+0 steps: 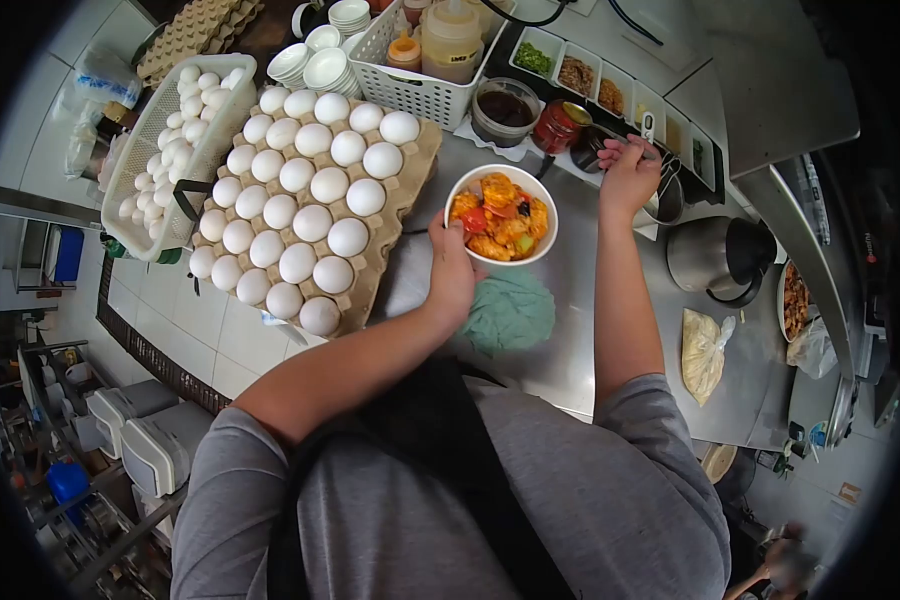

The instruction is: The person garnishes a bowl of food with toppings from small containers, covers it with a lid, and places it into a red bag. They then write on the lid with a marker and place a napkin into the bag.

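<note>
My left hand (452,262) is closed around the left side of a white bowl (454,190), with its thumb against the outer wall. Chunks of orange-glazed food (498,217) with red and green pieces fill the bowl. Under and in front of it, a crumpled green cloth (510,312) lies on the steel counter. My right hand (630,172) reaches up to the sauce containers, its fingers curled together by some thin metal handles; what they grip is not clear. A red-lidded jar (560,127) and a tub of dark sauce (507,108) stand left of it.
A tray of eggs (313,222) and a basket of eggs (175,150) occupy the left. Behind are a white bottle basket (415,98), stacked small bowls (328,70) and topping trays (575,75). On the right stand a steel pitcher (708,255) and a plastic bag (703,350).
</note>
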{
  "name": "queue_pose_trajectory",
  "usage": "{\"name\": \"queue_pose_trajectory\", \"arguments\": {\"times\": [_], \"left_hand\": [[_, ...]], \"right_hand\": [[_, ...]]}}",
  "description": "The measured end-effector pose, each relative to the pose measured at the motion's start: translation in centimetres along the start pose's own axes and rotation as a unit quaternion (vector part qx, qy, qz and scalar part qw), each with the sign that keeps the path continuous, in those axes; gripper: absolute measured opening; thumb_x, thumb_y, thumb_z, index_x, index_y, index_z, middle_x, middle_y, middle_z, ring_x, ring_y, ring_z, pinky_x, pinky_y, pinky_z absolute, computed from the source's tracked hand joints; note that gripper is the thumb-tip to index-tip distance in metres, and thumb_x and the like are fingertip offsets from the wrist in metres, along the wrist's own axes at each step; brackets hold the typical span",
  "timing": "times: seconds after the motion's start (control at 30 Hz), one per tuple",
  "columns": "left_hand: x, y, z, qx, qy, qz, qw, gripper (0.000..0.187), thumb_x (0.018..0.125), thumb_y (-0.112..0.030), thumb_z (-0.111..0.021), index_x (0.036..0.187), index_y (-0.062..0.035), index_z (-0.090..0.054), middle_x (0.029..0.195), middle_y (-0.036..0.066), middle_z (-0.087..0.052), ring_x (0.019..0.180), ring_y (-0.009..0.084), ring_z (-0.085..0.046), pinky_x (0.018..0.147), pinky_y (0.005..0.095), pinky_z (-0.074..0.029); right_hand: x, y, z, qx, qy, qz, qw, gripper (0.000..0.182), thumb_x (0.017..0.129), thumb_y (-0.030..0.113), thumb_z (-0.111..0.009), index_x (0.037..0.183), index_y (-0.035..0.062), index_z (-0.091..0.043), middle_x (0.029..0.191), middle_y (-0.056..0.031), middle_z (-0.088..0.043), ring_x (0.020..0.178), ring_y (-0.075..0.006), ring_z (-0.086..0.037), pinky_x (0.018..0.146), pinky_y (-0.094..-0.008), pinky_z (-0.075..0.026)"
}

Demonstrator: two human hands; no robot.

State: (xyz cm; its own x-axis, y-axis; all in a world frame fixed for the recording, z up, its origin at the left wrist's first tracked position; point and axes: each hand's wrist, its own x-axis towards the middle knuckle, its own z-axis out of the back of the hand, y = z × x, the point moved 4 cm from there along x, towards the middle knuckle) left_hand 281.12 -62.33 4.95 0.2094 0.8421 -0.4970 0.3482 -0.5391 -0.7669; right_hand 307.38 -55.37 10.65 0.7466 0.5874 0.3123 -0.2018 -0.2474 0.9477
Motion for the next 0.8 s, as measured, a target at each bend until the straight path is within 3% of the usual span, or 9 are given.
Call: {"name": "queue_pose_trajectory", "arguments": {"times": [0.2, 0.27, 0.3, 0.37, 0.43, 0.5, 0.57, 0.63, 0.8], "left_hand": [[2.2, 0.6, -0.1, -0.038, 0.007, -0.009, 0.999, 0.052, 0.096, -0.045, -0.031, 0.139, -0.0181, -0.021, 0.137, 0.012, -0.04, 0.119, 0.0274, -0.051, 0.093, 0.0464, -0.044], [2.5, 0.8, 0.1, -0.043, 0.014, -0.001, 0.999, 0.056, 0.095, -0.044, -0.03, 0.143, -0.0192, -0.016, 0.139, 0.011, -0.036, 0.122, 0.0252, -0.047, 0.093, 0.0441, -0.045], [2.6, 0.9, 0.2, -0.042, 0.015, -0.001, 0.999, 0.056, 0.096, -0.044, -0.029, 0.143, -0.0187, -0.016, 0.139, 0.012, -0.037, 0.122, 0.0253, -0.048, 0.092, 0.0442, -0.045], [2.8, 1.3, 0.5, -0.041, 0.015, 0.002, 0.999, 0.056, 0.096, -0.044, -0.029, 0.144, -0.0181, -0.015, 0.139, 0.012, -0.037, 0.122, 0.0255, -0.048, 0.092, 0.0443, -0.045], [3.1, 1.4, 0.7, -0.029, 0.036, -0.01, 0.999, 0.057, 0.096, -0.046, -0.028, 0.144, -0.0172, -0.014, 0.139, 0.012, -0.038, 0.122, 0.025, -0.048, 0.092, 0.0441, -0.046], [3.3, 1.6, 0.9, -0.033, 0.043, -0.007, 0.998, 0.058, 0.097, -0.047, -0.028, 0.144, -0.0173, -0.014, 0.139, 0.012, -0.038, 0.122, 0.0248, -0.048, 0.092, 0.0438, -0.046], [2.8, 1.0, 0.6, -0.038, 0.05, -0.006, 0.998, 0.058, 0.097, -0.048, -0.028, 0.144, -0.0174, -0.014, 0.14, 0.011, -0.038, 0.122, 0.0246, -0.048, 0.092, 0.0434, -0.046], [2.3, 0.7, 0.4, -0.044, 0.02, 0.005, 0.999, 0.056, 0.097, -0.053, -0.03, 0.137, -0.0139, -0.029, 0.138, 0.011, -0.044, 0.124, 0.0247, -0.049, 0.102, 0.0458, -0.039], [3.0, 1.4, 0.8, -0.05, 0.043, 0.014, 0.998, 0.058, 0.097, -0.054, -0.03, 0.138, -0.0147, -0.027, 0.139, 0.01, -0.043, 0.126, 0.0247, -0.047, 0.103, 0.046, -0.037]], "right_hand": [[-5.4, 4.7, 2.0, 0.044, 0.044, 0.0, 0.998, 0.021, 0.1, 0.016, -0.04, 0.105, -0.0028, -0.048, 0.079, -0.0129, -0.065, 0.058, -0.0122, -0.058, 0.05, -0.0236, -0.045], [-8.3, 6.5, 2.4, -0.021, 0.122, 0.088, 0.988, 0.017, 0.099, 0.011, -0.043, 0.105, -0.0025, -0.052, 0.08, -0.0125, -0.065, 0.061, -0.0109, -0.058, 0.053, -0.023, -0.046], [-9.2, 7.0, 2.5, -0.022, 0.125, 0.086, 0.988, 0.017, 0.099, 0.011, -0.043, 0.105, -0.0025, -0.052, 0.08, -0.0125, -0.065, 0.061, -0.0109, -0.058, 0.053, -0.023, -0.046], [-11.2, 8.8, 2.0, -0.063, 0.197, 0.208, 0.956, 0.013, 0.097, 0.005, -0.048, 0.103, -0.0032, -0.056, 0.082, -0.0122, -0.066, 0.063, -0.0108, -0.058, 0.056, -0.0235, -0.048], [-12.3, 9.9, 1.9, -0.041, 0.212, 0.226, 0.95, 0.011, 0.094, 0.0, -0.05, 0.101, -0.0034, -0.058, 0.083, -0.0134, -0.066, 0.062, -0.0137, -0.059, 0.057, -0.0247, -0.049], [-13.7, 11.7, 2.0, -0.052, 0.27, 0.319, 0.907, 0.01, 0.093, 0.001, -0.052, 0.1, -0.0037, -0.057, 0.083, -0.0149, -0.065, 0.06, -0.0174, -0.059, 0.056, -0.026, -0.049], [-14.2, 11.7, 3.1, -0.052, 0.274, 0.335, 0.9, 0.01, 0.093, 0.001, -0.052, 0.1, -0.0037, -0.057, 0.082, -0.0156, -0.065, 0.06, -0.0188, -0.059, 0.055, -0.0262, -0.048], [-14.1, 11.9, 3.5, -0.052, 0.281, 0.352, 0.891, 0.01, 0.093, 0.002, -0.053, 0.1, -0.0037, -0.057, 0.082, -0.0163, -0.065, 0.059, -0.0202, -0.059, 0.055, -0.0264, -0.048], [-14.3, 12.6, 4.3, -0.036, 0.228, 0.312, 0.922, 0.015, 0.097, 0.01, -0.051, 0.1, -0.0033, -0.057, 0.081, -0.0163, -0.065, 0.061, -0.0173, -0.059, 0.054, -0.0262, -0.048]]}}
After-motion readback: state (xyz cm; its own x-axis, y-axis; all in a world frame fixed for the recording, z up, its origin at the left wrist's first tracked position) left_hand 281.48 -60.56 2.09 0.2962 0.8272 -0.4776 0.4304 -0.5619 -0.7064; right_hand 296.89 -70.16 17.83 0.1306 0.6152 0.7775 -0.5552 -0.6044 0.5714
